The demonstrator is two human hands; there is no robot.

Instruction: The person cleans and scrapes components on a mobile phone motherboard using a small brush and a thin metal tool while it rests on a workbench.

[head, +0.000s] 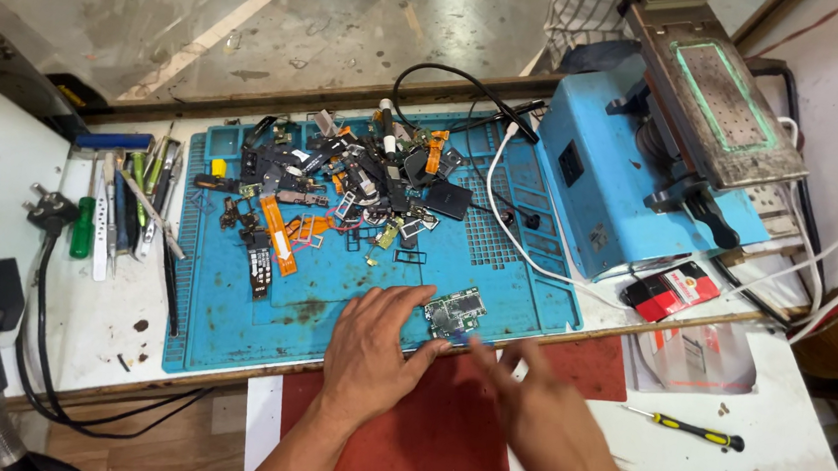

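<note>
at the near edge of the blue mat (232,330), the left hand (370,346) presses splayed fingers beside a small circuit board (455,313); the right hand (535,404), blurred, hovers just below the board, grip impossible to tell; scrap parts (343,190) heap at the mat's far side.

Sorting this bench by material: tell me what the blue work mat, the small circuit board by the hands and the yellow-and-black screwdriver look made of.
Blue work mat: probably silicone or rubber, matte, with moulded grid compartments and stains.
Small green circuit board, touched by the left hand: likely fibreglass laminate, with shiny metal shields on it.
Yellow-and-black screwdriver: plastic or rubbery grip, thin bright metal shaft.
</note>
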